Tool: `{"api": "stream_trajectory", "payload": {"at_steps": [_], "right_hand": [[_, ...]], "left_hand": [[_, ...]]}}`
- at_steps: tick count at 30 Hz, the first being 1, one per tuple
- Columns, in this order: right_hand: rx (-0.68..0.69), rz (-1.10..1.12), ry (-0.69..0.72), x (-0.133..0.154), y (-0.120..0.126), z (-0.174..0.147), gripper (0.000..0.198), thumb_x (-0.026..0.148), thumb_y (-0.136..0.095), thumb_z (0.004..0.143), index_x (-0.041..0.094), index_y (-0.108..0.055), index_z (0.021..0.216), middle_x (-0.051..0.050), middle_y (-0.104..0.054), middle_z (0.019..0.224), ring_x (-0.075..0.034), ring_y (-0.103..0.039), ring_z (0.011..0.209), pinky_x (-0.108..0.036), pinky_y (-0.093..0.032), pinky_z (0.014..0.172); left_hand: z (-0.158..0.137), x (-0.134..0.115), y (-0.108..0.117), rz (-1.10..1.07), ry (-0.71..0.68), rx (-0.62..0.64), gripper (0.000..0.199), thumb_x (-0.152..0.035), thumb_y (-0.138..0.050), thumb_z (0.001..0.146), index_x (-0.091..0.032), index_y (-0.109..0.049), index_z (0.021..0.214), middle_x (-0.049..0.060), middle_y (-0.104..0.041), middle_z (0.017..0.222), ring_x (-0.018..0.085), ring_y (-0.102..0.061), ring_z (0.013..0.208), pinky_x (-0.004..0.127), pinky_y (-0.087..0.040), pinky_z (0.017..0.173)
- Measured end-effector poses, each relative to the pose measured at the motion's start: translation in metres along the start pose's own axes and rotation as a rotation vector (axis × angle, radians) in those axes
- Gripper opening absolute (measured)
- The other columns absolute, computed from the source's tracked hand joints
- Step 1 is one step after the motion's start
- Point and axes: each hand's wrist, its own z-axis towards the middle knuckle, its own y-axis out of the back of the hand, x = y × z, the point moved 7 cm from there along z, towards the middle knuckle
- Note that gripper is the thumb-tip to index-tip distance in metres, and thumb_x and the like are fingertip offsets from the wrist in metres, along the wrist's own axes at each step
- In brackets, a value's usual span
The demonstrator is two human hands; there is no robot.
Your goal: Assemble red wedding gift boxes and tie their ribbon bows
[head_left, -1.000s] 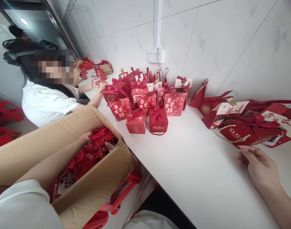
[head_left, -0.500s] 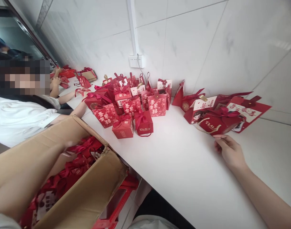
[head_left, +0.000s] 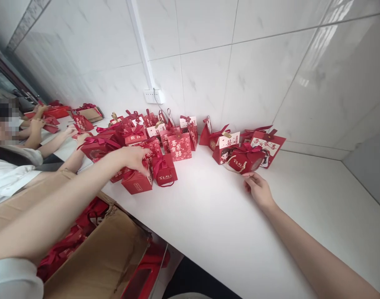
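Beside a bow-topped, gold-lettered red gift box (head_left: pixel 244 160), the right hand (head_left: pixel 258 190) presses its fingertips together; for the blurred left hand (head_left: pixel 134 159), I cannot tell.

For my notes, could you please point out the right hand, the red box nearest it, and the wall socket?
Right hand (head_left: pixel 259 191): head view, its middle.
Red box (head_left: pixel 251 160): head view, front face.
Wall socket (head_left: pixel 150 96): head view, faceplate.

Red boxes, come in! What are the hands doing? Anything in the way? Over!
Left hand over a front box, touch unclear. Right hand beside gold-corded box. Open carton below left forearm.
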Motion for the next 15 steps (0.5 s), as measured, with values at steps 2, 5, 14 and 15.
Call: {"api": "stream_trajectory", "payload": {"at_steps": [2, 5, 14, 15], "right_hand": [[0.015, 0.009, 0.003, 0.000, -0.001, 0.001, 0.030, 0.047, -0.062, 0.079, 0.020, -0.059, 0.093, 0.003, -0.058, 0.062, -0.012, -0.051, 0.049, -0.026, -0.038, 0.050], [0.032, 0.026, 0.010, 0.000, -0.003, 0.003, 0.028, 0.045, -0.061, 0.080, 0.020, -0.058, 0.093, 0.004, -0.058, 0.062, -0.012, -0.051, 0.049, -0.026, -0.038, 0.050], [0.029, 0.064, 0.011, 0.002, -0.006, 0.009, 0.033, 0.051, -0.062, 0.080, 0.021, -0.057, 0.092, 0.003, -0.058, 0.063, -0.013, -0.051, 0.048, -0.027, -0.040, 0.050], [0.026, 0.068, 0.012, 0.003, -0.006, 0.008, 0.034, 0.053, -0.060, 0.081, 0.022, -0.056, 0.092, 0.003, -0.059, 0.065, -0.013, -0.051, 0.048, -0.027, -0.040, 0.050]], "left_hand": [[0.018, -0.016, -0.029, 0.063, -0.036, 0.145, 0.126, -0.058, -0.085, 0.029, -0.018, -0.045, 0.142, 0.021, -0.051, 0.140, 0.042, -0.044, 0.131, 0.044, -0.035, 0.105], [0.029, -0.032, -0.055, 0.000, -0.068, 0.225, 0.135, -0.065, -0.080, 0.037, -0.013, -0.028, 0.150, 0.023, -0.052, 0.139, 0.040, -0.047, 0.130, 0.041, -0.038, 0.103], [0.019, -0.133, -0.037, -0.343, -0.245, 0.641, 0.065, -0.071, -0.067, 0.062, -0.021, -0.069, 0.104, 0.011, -0.076, 0.092, 0.027, -0.070, 0.091, 0.034, -0.052, 0.080], [0.029, -0.135, -0.028, -0.356, -0.222, 0.552, 0.063, -0.072, -0.066, 0.062, -0.020, -0.070, 0.099, 0.012, -0.075, 0.092, 0.027, -0.070, 0.090, 0.034, -0.052, 0.078]]}}
